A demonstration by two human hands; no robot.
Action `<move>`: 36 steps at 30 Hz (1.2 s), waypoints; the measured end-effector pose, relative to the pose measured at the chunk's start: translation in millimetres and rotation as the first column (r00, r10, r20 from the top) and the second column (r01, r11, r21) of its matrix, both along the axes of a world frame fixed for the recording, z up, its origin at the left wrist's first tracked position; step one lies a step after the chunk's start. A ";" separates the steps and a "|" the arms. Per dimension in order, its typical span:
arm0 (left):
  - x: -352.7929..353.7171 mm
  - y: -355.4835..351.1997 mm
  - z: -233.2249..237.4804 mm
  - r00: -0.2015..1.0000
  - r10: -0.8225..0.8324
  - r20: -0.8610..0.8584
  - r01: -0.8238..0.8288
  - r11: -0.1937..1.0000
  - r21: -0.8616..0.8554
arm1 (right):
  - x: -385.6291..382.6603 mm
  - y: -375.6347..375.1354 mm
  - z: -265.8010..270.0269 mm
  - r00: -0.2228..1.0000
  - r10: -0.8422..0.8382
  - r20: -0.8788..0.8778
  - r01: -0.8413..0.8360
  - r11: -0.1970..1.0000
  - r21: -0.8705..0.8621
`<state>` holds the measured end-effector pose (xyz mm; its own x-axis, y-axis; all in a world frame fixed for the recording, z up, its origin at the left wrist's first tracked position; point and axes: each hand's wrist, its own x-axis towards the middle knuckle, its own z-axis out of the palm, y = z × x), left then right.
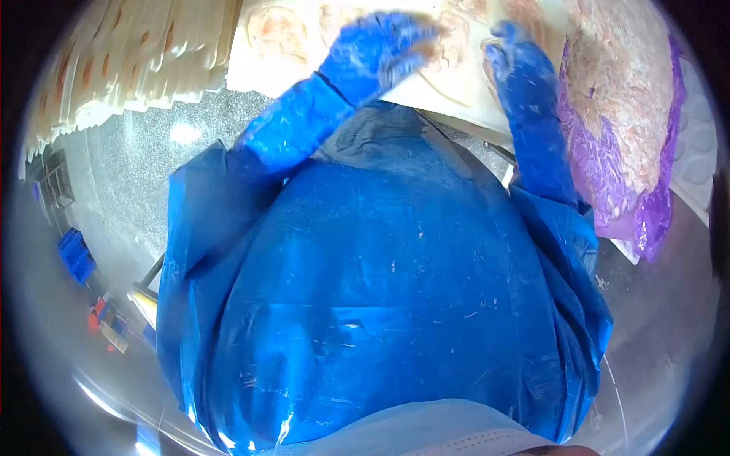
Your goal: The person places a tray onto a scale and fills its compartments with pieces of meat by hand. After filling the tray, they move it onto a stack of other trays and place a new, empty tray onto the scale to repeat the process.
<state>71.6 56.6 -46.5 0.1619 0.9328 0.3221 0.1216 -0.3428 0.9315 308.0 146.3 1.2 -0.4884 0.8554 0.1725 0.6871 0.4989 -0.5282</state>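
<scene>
Both my hands wear blue gloves smeared with pale residue. My left hand (384,49) is over the pale, flat sheet (365,85); its thumb and fingers are apart, with the fingertips blurred beside a patch of minced filling (454,42). At the sheet's right part is my right hand (517,57), its fingers bent toward the left near a raised-looking edge. Whether it grips that edge is hidden. More thin patches of filling (275,34) lie on the sheet to the left.
A large mound of pale minced meat (620,99) sits in purple plastic film (601,163) at the right. Long pale strips (144,53) hang in rows at upper left. A metal surface (182,159) lies below them. A blue crate (76,254) stands far left.
</scene>
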 end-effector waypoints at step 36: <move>-29.1 -27.6 34.0 0.636 0.210 -0.743 -0.086 0.976 0.202 | -41.8 -41.7 -35.9 0.959 0.054 0.278 -0.132 0.954 0.270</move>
<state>42.5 29.0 -12.5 0.2697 0.9231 0.2743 0.8212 -0.3692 0.4350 266.1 104.6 -34.7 -0.6243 0.7387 0.2541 0.7257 0.6688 -0.1613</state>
